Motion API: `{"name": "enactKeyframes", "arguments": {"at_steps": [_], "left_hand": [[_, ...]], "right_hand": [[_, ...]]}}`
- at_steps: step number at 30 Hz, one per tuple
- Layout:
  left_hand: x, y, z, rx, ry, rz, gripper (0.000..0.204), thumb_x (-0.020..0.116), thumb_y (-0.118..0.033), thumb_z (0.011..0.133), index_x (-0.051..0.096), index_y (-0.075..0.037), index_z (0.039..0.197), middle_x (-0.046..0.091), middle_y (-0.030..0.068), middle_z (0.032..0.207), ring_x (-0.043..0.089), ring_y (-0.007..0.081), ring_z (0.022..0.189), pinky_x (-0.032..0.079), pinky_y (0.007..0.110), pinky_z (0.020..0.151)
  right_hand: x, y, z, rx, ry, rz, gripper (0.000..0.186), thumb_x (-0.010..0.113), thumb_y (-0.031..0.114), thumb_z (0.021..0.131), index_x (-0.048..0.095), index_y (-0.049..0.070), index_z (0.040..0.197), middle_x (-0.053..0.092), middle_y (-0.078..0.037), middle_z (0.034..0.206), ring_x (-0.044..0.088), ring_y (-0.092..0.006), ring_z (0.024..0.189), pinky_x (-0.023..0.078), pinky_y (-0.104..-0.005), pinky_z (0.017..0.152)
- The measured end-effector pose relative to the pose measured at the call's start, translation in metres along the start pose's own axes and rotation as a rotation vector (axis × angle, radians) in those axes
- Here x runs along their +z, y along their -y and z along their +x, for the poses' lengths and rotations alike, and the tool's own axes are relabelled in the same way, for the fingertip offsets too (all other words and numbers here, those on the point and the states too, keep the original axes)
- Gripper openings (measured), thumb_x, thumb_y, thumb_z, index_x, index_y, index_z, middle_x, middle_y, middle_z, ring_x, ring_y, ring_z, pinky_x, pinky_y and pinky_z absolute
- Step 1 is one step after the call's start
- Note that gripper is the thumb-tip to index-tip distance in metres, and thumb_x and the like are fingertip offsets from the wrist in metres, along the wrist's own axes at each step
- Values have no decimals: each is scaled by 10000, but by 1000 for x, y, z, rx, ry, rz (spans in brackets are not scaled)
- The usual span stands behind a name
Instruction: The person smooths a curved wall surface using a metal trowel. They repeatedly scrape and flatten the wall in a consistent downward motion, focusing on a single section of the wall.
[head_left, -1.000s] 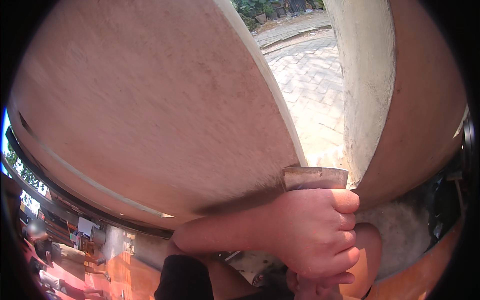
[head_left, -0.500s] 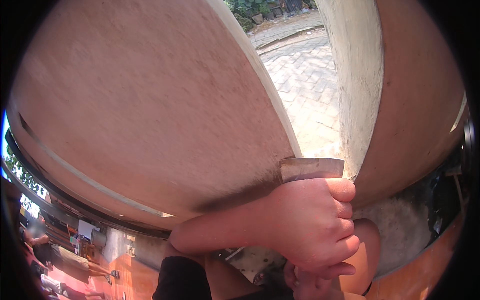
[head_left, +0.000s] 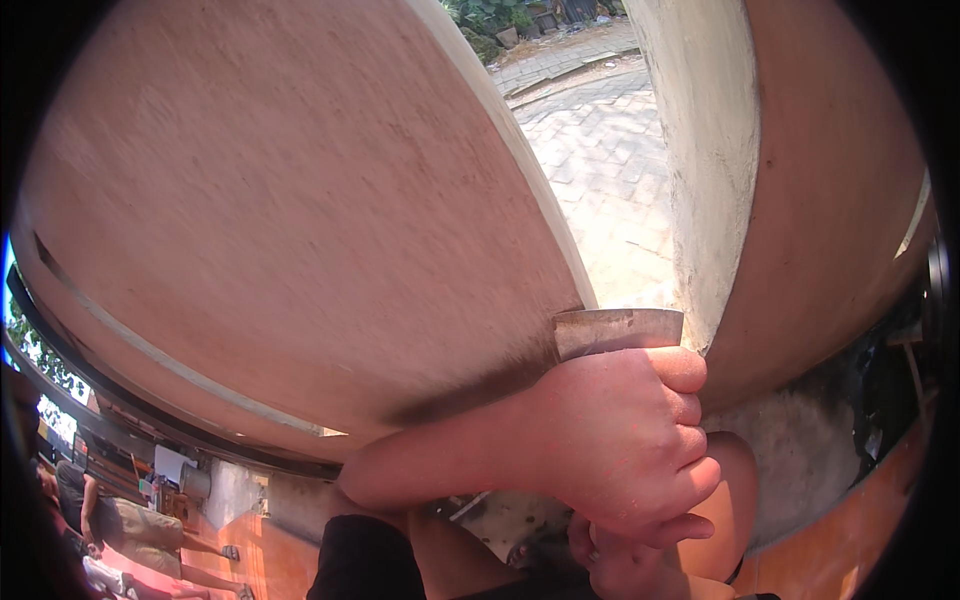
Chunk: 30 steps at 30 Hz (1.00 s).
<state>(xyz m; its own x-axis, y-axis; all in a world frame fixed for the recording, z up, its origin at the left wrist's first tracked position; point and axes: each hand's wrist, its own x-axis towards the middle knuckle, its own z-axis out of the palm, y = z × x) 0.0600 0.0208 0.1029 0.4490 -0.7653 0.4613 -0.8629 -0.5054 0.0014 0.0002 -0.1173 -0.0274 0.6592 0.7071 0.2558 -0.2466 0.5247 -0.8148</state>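
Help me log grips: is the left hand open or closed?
Closed: the left hand is curled into a fist, fingers folded in, with a flat metal blade protruding from it.

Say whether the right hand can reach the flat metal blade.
Probably not directly: in this view, the closed left hand lies between the right hand and the flat metal blade.

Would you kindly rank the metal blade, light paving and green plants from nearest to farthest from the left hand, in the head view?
1. Metal blade, at the left hand's upper edge.
2. Light paving, in the gap beyond.
3. Green plants, at the top, past the paving.
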Motion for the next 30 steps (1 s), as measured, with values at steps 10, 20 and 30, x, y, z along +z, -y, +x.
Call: {"name": "enactKeyframes", "arguments": {"at_steps": [10, 20, 30], "left_hand": [[-12, 5, 6, 3, 2, 23, 466, 662, -354, 842, 352, -119, 586, 366, -4, 496, 436, 175, 452, 362, 307, 559], [-1, 1, -5, 29, -45, 28, 467, 657, -404, 798, 373, -122, 559, 400, -8, 441, 452, 185, 415, 371, 328, 588], [-2, 0, 1, -31, 14, 63, 448, 656, -384, 774, 367, -135, 540, 439, 7, 439, 473, 179, 426, 376, 325, 586]], "right_hand": [[7, 11, 4, 35, -109, -40, 113, 424, 153, 1033, 483, 114, 946, 478, 6, 713, 437, -89, 586, 325, -233, 493], [8, 1, 6, 13, -68, -93, 228, 397, 178, 1046, 505, 99, 862, 481, -2, 715, 446, -98, 603, 330, -246, 505], [1, 15, 12, 35, 18, -113, 212, 408, 167, 1045, 512, 83, 880, 494, -7, 727, 455, -103, 617, 337, -256, 512]]}}
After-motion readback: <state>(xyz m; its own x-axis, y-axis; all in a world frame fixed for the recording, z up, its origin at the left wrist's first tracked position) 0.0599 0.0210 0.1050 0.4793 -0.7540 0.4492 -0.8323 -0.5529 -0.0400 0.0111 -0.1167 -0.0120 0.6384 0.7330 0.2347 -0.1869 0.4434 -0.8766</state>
